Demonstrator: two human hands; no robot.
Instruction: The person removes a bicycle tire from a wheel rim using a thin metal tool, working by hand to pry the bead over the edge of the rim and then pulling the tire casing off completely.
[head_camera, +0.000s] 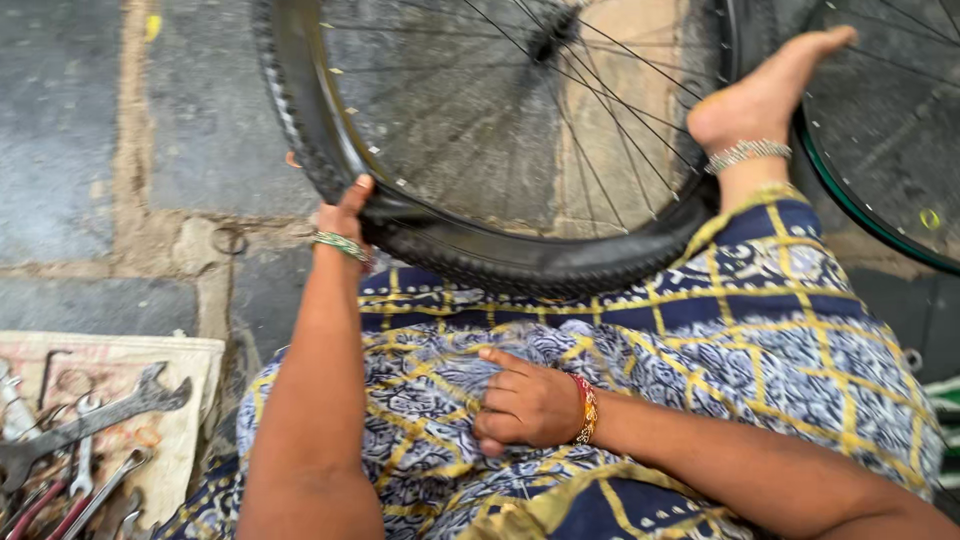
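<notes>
Left hand clamped on the bicycle wheel at its tyre edge; right hand, fingers curled together and holding nothing, resting on patterned cloth; spanners lie nearby.

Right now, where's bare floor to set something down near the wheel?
Bare stone floor lies left of the tyre, above the cloth. Crowded: the cloth is piled with spanners. The left hand grips the tyre, the right hand rests on the lap, and a foot props the wheel.
</notes>
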